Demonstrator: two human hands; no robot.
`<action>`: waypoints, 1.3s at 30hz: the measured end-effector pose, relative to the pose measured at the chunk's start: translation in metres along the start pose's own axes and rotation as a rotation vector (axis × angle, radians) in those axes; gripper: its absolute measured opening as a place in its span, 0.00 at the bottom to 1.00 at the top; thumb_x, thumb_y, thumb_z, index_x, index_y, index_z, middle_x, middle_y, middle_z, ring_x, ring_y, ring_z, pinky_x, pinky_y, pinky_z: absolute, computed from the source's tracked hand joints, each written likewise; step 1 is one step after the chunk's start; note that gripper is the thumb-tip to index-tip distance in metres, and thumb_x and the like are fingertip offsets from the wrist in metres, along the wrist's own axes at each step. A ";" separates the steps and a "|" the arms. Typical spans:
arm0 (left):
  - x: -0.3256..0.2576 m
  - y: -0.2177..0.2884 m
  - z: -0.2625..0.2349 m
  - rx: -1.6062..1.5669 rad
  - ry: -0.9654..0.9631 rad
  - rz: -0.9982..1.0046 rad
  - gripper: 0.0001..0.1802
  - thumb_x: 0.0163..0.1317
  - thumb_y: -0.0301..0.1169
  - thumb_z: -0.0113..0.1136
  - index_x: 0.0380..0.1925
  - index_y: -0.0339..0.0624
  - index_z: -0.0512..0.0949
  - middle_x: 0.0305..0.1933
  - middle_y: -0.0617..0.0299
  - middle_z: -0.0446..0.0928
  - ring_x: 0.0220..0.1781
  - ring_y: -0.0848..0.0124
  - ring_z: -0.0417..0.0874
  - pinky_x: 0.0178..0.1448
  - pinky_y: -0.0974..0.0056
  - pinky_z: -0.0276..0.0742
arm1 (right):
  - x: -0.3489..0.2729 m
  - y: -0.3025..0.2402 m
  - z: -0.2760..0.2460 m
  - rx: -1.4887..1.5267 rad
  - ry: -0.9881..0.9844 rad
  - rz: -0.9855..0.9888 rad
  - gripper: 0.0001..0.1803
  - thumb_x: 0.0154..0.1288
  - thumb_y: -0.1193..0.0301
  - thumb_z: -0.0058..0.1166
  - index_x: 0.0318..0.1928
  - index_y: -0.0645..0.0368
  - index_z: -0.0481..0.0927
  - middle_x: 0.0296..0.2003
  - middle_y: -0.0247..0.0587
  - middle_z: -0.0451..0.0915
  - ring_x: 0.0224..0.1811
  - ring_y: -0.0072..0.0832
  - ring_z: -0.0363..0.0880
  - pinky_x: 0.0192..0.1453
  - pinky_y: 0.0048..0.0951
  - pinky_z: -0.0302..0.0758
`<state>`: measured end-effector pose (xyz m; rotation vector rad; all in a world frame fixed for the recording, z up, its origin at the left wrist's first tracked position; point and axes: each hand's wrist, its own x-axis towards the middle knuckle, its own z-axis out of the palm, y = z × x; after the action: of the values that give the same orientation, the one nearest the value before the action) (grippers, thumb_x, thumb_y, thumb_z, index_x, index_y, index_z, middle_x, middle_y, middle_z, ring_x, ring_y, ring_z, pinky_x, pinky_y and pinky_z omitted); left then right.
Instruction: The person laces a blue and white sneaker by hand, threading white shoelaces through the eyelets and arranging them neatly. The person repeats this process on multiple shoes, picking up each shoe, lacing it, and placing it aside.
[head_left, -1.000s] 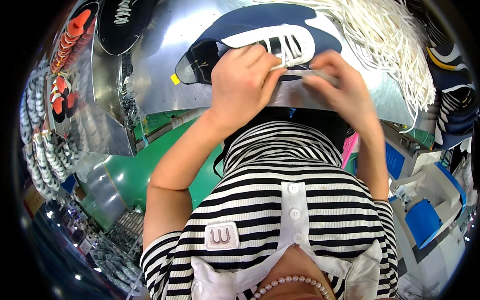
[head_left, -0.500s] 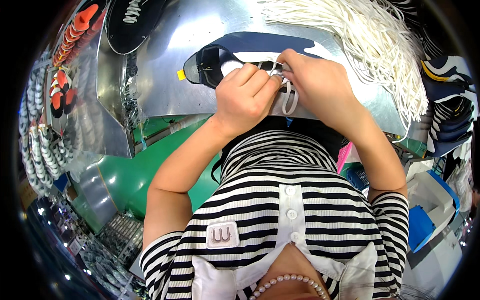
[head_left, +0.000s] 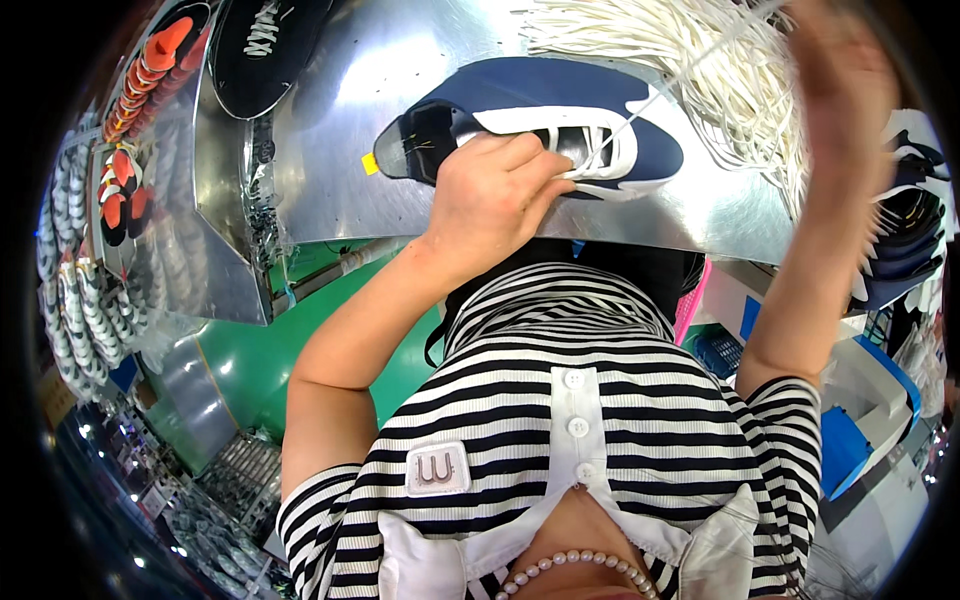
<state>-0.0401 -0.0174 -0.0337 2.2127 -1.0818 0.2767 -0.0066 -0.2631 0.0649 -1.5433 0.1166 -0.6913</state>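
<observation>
Navy shoe: navy shoe upper point(head_left: 560, 130) with white side panels lies on its side on the shiny metal surface point(head_left: 330, 150), toe toward the right; a small yellow tag point(head_left: 370, 163) sits at its heel end
Left hand: left hand point(head_left: 490, 195) rests on the shoe, fingers curled and pressed together at the eyelet area, pinning the upper down; thumb side tucked against the white panel
Right hand: right hand point(head_left: 840, 90) is raised high at the right and blurred; it pinches the far end of a white lace point(head_left: 680, 80), though the exact finger grip cannot be told
Lace: runs taut in a straight line from the shoe's eyelets up to the right hand
Lace pile: a heap of loose white laces point(head_left: 700, 50) lies on the surface just behind the shoe
Other uppers: a black upper point(head_left: 265, 40) lies at the top left; more dark and white uppers point(head_left: 905, 230) are stacked at the right edge
Left rack: rows of orange and black pieces point(head_left: 130, 110) and pale soles point(head_left: 75, 300) line the left side
Clothing: striped black and white shirt point(head_left: 570, 400) fills the lower middle
</observation>
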 end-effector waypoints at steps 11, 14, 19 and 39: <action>0.011 -0.005 -0.006 -0.275 -0.046 -0.622 0.32 0.73 0.51 0.49 0.64 0.36 0.65 0.38 0.42 0.83 0.44 0.44 0.81 0.53 0.52 0.75 | -0.067 0.060 0.020 0.140 -0.586 0.507 0.09 0.63 0.73 0.63 0.43 0.62 0.85 0.34 0.29 0.83 0.34 0.13 0.77 0.41 0.17 0.73; 0.009 -0.009 0.003 -0.333 0.126 -0.643 0.25 0.76 0.49 0.45 0.55 0.40 0.77 0.35 0.47 0.83 0.40 0.45 0.79 0.52 0.51 0.74 | -0.051 0.042 -0.001 0.482 -0.849 0.585 0.12 0.62 0.72 0.63 0.44 0.64 0.83 0.36 0.28 0.81 0.29 0.10 0.72 0.28 0.13 0.64; 0.015 -0.007 0.002 -0.316 0.119 -0.677 0.23 0.74 0.48 0.47 0.48 0.42 0.82 0.30 0.50 0.82 0.35 0.50 0.78 0.49 0.52 0.71 | -0.057 0.050 0.016 0.060 -0.839 0.654 0.07 0.61 0.70 0.64 0.35 0.59 0.82 0.28 0.25 0.77 0.33 0.13 0.72 0.40 0.17 0.67; 0.008 -0.001 0.022 0.035 0.222 -0.587 0.22 0.52 0.38 0.74 0.46 0.45 0.83 0.34 0.61 0.86 0.34 0.66 0.76 0.45 0.64 0.72 | -0.094 0.067 0.001 -0.401 -0.690 0.183 0.09 0.69 0.69 0.56 0.43 0.61 0.76 0.31 0.43 0.84 0.30 0.33 0.82 0.36 0.29 0.76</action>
<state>-0.0356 -0.0357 -0.0472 2.3492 -0.2863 0.2706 -0.0591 -0.2260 -0.0308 -2.0464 -0.1310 0.0420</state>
